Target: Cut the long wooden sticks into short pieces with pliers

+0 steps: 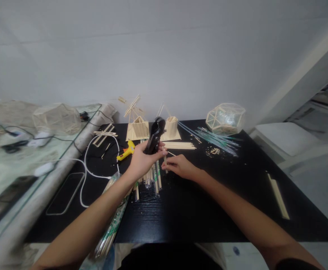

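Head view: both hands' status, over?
Left hand gripping glossy black tool. Right hand pinching short, pale wooden stick. Green-printed, plastic-wrapped pale sticks lying below.

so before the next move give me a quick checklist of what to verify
1. Glossy black handheld tool held by left hand: ok, gripped.
2. Thin pale wooden stick held by right hand: ok, pinched at the fingertips.
3. Yellow pistol-shaped glue gun cool: cannot tell.
4. Flat black tabletop free of scraps: not ok, small pale wood bits lie on it.
5. Looped white cable untouched by left forearm: cannot tell.
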A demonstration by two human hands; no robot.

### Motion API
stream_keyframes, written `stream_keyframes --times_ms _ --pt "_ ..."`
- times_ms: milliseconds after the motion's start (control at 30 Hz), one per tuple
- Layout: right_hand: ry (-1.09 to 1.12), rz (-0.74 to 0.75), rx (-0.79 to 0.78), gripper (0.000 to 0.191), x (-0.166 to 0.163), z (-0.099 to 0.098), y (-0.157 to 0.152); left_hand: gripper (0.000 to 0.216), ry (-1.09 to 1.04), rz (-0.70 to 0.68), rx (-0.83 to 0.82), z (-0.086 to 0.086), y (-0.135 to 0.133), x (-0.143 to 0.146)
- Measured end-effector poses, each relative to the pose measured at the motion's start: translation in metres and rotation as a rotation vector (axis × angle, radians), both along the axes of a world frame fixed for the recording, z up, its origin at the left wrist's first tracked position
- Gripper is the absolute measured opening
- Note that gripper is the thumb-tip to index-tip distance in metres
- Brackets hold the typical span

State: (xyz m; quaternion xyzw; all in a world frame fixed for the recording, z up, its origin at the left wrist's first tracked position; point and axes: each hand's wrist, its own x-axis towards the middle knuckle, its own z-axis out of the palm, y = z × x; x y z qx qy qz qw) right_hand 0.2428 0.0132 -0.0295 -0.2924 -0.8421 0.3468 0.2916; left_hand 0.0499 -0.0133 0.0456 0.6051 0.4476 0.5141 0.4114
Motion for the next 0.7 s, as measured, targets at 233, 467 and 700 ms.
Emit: stream_keyframes --times_ms 233,467,700 --pt "-0.018 -0.017 -0.010 0.022 -0.001 0.002 -0.001 0.024 0.030 -0.019 0.043 0.002 -0.002 0.002" --pt "-0.031 -0.019 -0.004 0.021 -0.001 0.006 -0.004 0.026 0.084 -0.023 0.064 0.002 -0.005 -0.002" --pt "-0.047 -0.021 0.030 0.016 -0.003 0.003 -0.003 0.027 0.674 0.027 0.230 0.033 -0.015 -0.042"
